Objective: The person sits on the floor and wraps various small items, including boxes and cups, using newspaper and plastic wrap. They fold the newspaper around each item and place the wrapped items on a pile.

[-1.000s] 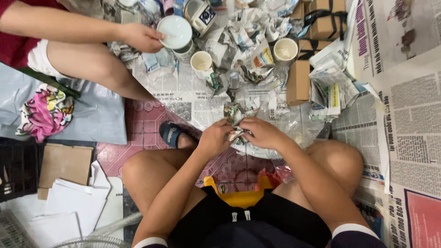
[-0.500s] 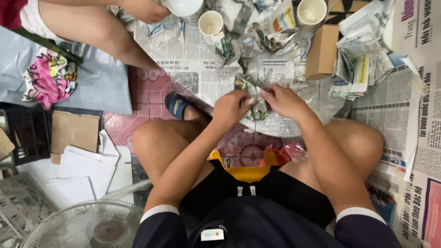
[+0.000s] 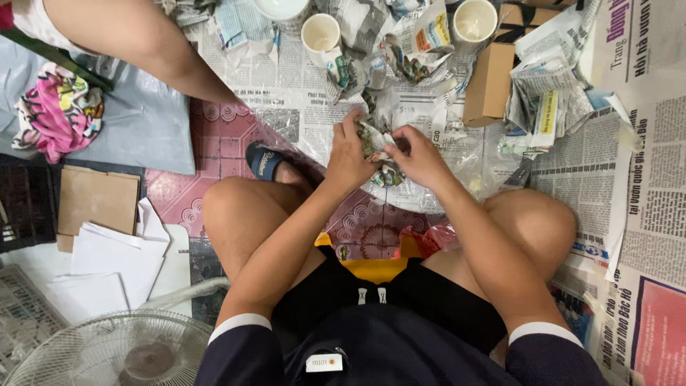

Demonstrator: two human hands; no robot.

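Observation:
Both of my hands meet over a small bundle wrapped in crumpled newspaper [image 3: 377, 146], held above the floor between my knees. My left hand [image 3: 348, 154] grips the bundle from the left. From the right, my right hand [image 3: 420, 157] pinches the paper. What the paper wraps is hidden. Just beyond my hands lie newspaper sheets [image 3: 314, 100] spread on the floor and a heap of crumpled paper [image 3: 400, 50].
Two white cups [image 3: 321, 36] [image 3: 474, 19] stand at the top, with a brown cardboard box [image 3: 489, 84] to the right. Another person's leg [image 3: 136, 43] crosses the upper left. A fan [image 3: 114, 354], cardboard [image 3: 96, 200] and white sheets [image 3: 114, 257] lie at the left.
The view has tilted toward my body, so the fan and my lap show more. My hands stay on the paper bundle, still working it. The other person's hand left the view.

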